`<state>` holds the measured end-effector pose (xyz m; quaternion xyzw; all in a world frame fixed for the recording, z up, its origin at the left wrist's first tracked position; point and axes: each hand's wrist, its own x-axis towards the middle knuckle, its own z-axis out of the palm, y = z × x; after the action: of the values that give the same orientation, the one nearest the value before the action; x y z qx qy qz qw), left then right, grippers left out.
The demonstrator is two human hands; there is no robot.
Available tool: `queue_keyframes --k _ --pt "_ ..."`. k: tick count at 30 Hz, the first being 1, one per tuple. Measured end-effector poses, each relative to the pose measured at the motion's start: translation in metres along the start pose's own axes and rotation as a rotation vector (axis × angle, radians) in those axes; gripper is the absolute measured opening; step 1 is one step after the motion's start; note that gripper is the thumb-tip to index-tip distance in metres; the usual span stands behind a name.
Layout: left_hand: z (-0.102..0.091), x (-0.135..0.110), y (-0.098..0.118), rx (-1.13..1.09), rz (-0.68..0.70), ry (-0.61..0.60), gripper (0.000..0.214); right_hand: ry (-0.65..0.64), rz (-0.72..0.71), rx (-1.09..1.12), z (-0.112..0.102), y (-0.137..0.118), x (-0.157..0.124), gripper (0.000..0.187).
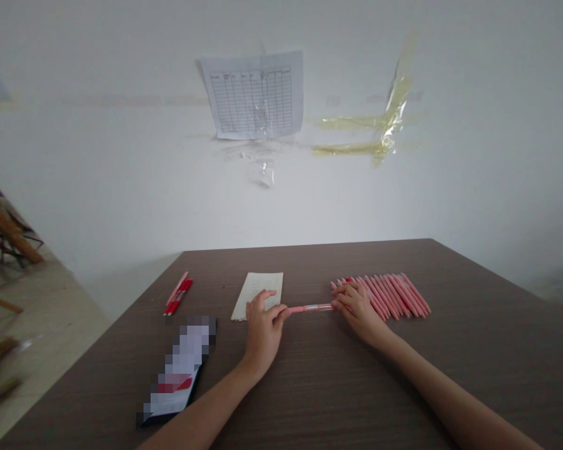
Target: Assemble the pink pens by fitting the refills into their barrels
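A pink pen [309,307] lies level just above the brown table [338,387], held at both ends. My left hand [263,328] pinches its left end, fingers closed, resting partly on a white slip of paper [259,294]. My right hand [354,306] grips the pen's right end with curled fingers. Right behind that hand lies a row of several pink pens [389,294], side by side.
Two or three red and pink pens [178,295] lie at the left of the table. A flat packet [178,372] lies near the front left edge. A printed sheet [256,94] and yellowed tape [385,125] hang on the white wall.
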<state>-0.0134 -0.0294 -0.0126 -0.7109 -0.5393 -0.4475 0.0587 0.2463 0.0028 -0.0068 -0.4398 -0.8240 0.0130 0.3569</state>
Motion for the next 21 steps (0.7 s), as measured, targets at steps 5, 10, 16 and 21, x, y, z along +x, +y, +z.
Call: queue_keyframes --k 5,10,16,21 --pt "-0.0014 -0.0008 0.0003 0.000 -0.006 -0.003 0.012 0.024 -0.004 0.066 -0.0024 -0.0021 0.0018 0.018" --pt "-0.0012 -0.0011 0.0020 0.000 -0.027 -0.002 0.011 0.020 -0.009 0.049 -0.0018 0.0000 0.0013 0.016" --pt "-0.0004 -0.0007 0.0016 0.002 -0.024 -0.001 0.009 -0.017 0.025 -0.028 0.0013 0.0031 -0.0013 0.025" --pt "0.0003 -0.0011 0.0009 0.014 -0.010 -0.005 0.009 -0.017 0.014 0.001 0.0009 0.0024 0.0000 0.025"
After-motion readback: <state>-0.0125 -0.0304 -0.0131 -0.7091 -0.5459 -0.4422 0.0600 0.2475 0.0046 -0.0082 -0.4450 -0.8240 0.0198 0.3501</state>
